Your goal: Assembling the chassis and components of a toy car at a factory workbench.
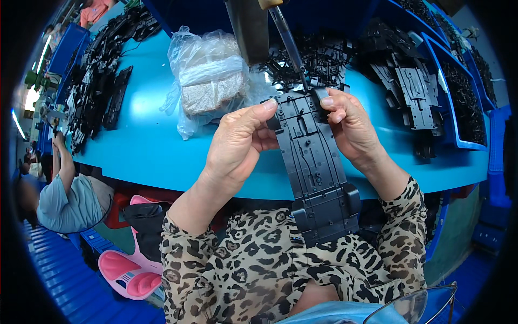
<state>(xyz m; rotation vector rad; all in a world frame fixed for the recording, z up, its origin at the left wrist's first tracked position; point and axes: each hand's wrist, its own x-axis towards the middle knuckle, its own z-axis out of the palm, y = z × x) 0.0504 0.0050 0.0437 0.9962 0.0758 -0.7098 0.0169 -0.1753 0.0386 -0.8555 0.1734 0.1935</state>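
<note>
Between my hands is a long black plastic chassis plate [313, 156], with ribs, small holes and raised wheel-arch shapes at both ends. My left hand [240, 140] grips its far left corner, the thumb on top and the fingers curled beneath. At the far right corner, my right hand [350, 121] pinches the raised black arch. A thin metal screwdriver shaft [291, 46] slants down from above, its tip by the plate's far edge near my right thumb. The near end of the plate rests close to my leopard-print top.
A plastic-wrapped block [210, 81] stands behind my left hand. Black plastic parts are heaped along the left [100, 70] and more plates lie stacked at right [415, 89]. A blue bin [469, 144] borders the right side. Another person [73, 200] sits at left.
</note>
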